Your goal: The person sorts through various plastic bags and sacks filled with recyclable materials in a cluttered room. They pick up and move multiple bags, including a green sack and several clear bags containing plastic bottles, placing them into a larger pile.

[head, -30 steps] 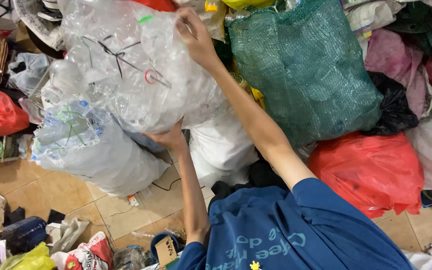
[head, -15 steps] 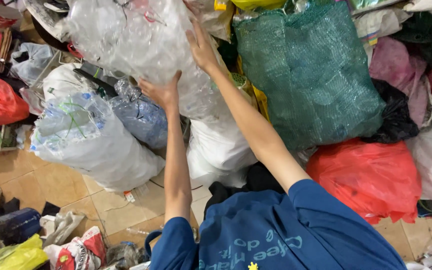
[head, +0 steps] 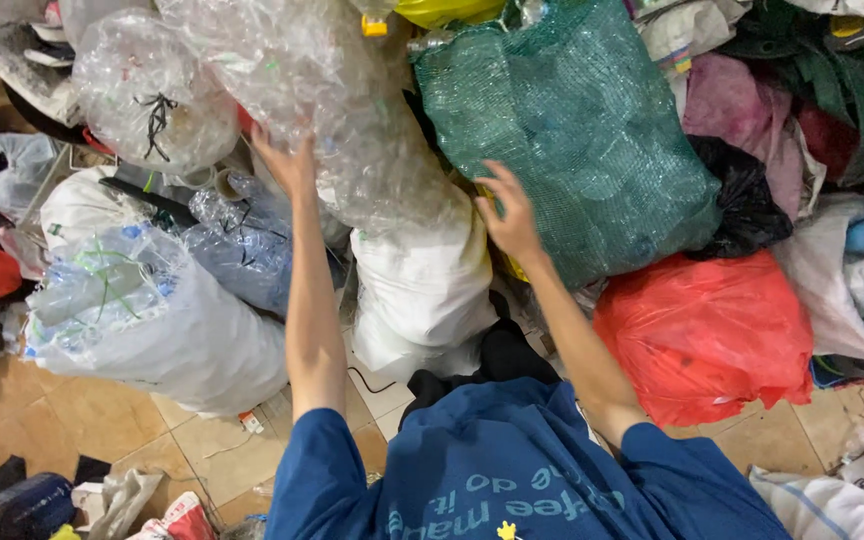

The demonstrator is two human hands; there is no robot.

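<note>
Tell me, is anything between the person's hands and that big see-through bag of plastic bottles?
Nothing visible. The left hand is pressed flat against the clear bag of bottles. The right hand is spread open at the bag's other side, next to the green mesh sack; whether it touches the bag is unclear.
</note>
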